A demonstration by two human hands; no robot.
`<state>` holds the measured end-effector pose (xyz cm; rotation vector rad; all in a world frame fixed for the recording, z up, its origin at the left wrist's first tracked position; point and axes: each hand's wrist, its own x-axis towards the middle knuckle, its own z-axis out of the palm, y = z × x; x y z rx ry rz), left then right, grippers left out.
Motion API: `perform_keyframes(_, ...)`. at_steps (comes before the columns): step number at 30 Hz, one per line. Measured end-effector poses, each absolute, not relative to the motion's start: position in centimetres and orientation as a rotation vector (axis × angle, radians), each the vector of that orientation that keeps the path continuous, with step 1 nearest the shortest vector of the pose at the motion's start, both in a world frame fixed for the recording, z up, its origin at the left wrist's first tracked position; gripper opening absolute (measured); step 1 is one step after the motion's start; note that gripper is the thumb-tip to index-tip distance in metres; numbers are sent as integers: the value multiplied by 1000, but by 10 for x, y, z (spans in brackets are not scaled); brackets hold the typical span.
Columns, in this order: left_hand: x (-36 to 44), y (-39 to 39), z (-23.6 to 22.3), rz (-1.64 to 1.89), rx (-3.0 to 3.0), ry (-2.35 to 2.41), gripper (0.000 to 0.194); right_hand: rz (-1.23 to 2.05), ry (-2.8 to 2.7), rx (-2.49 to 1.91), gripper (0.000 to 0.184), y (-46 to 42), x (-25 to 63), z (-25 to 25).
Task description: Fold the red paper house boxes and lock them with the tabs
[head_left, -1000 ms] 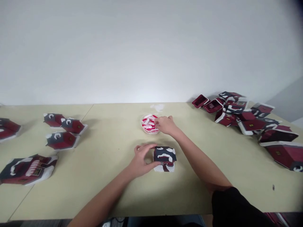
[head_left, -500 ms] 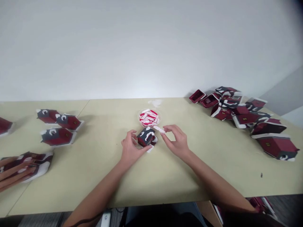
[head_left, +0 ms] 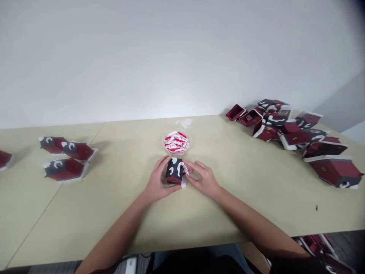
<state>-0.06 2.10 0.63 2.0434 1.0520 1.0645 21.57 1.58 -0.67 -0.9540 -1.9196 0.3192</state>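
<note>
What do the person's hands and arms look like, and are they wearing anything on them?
The left hand and right hand are both bare, with slim fingers and no gloves, rings or watch that I can see. On the right side, a plain black sleeve shows near the bottom edge. I can't tell what the left sleeve looks like.

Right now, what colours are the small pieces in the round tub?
Red and white, some striped; the head view shows them best.

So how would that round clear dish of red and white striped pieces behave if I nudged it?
The round clear dish would probably slide flat, being low and wide. Its loose striped pieces, heaped near the rim, might spill.
</note>
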Motion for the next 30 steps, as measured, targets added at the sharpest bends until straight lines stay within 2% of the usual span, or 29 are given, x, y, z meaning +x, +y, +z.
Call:
perform_keyframes(4,-2,25,-1,1046,1874,991,78,473,-1935,-968,46,17,218,-8)
perform_keyframes(10,-4,27,0,1061,1591,906,76,734,-1770,-951,53,18,218,-7)
perform_keyframes(15,-1,26,3,1107,1556,827,74,596,-1824,-899,57,14,218,-3)
perform_keyframes(23,1,24,4,1127,1545,828,76,335,-1878,-1038,59,11,220,-2)
perform_keyframes(30,3,23,3,1162,1521,823,78,233,-1923,-1140,63,6,218,-1)
